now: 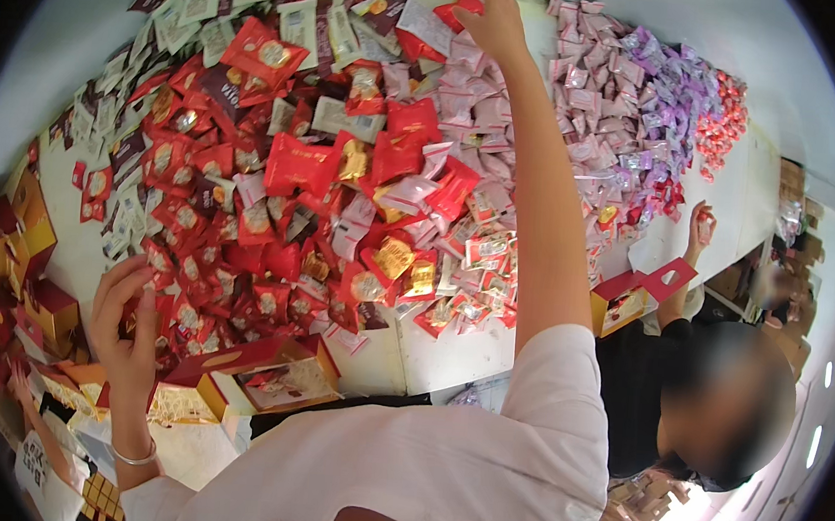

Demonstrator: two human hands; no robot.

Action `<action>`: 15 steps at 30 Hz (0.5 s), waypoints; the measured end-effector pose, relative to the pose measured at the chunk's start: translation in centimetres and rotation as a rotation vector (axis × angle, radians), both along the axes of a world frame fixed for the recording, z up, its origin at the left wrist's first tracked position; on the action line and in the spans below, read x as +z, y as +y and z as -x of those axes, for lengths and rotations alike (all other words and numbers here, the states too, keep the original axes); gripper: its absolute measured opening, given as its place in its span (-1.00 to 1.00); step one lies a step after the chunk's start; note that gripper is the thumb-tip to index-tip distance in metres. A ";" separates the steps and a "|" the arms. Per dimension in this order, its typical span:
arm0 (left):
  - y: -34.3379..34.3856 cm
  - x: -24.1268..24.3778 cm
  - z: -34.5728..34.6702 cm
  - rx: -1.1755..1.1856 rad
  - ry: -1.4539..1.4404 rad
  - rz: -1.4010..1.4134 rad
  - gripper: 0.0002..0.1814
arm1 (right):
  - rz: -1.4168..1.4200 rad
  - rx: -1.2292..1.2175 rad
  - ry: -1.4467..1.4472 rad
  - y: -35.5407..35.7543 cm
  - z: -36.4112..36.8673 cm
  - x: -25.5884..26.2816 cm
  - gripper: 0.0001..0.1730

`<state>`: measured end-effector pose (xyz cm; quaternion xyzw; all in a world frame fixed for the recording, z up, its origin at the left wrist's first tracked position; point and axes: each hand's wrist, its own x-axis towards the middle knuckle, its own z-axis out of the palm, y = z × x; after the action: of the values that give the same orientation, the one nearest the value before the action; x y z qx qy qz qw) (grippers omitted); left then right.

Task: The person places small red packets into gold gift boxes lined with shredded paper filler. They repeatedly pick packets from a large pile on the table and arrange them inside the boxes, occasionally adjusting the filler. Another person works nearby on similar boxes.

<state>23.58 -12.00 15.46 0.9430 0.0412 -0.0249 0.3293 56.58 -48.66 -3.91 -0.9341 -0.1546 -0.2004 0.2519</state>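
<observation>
My left hand (127, 313), with a silver bangle at the wrist, is at the left front of the candy heap, its fingertips at a small red packet (160, 257). My right hand (496, 19) reaches to the far side, fingers apart, beside a red packet (464, 8). Between them lie red wrapped sweets (301, 165), pale pink packets (473, 94), gold-wrapped pieces (394, 257) and white-and-brown sachets (303, 31). Just before my body stands an open red and gold gift box (293, 375) with shredded filler and red packets; another open box (186, 400) holds filler near my left wrist.
Purple sweets (662, 81) and small orange-red sweets (721, 126) are heaped at the right. A co-worker in black (629, 406) stands there beside an open box (618, 303). At the left are more red-gold boxes (31, 233) and another person's arm (43, 423).
</observation>
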 end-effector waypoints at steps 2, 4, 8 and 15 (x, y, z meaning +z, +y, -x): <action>1.8 -0.2 2.6 0.083 -0.031 -0.015 -0.85 | 0.318 -0.111 0.213 1.4 -0.5 -1.6 -0.48; 3.8 -0.5 5.4 0.203 -0.030 0.022 -0.85 | 0.496 -0.141 0.353 2.5 -0.5 -1.5 -0.51; 6.3 -0.5 11.2 0.466 -0.036 0.153 -0.79 | -0.434 -0.092 0.287 2.3 5.8 1.0 -0.59; 7.0 -3.7 14.7 0.454 -0.126 0.881 -0.56 | -1.798 0.154 0.701 3.0 27.4 7.8 -0.62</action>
<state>8.89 -4.95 11.81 0.6814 0.2108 0.0892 0.6952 29.23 -45.67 3.85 -0.3865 0.0797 0.0633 0.9167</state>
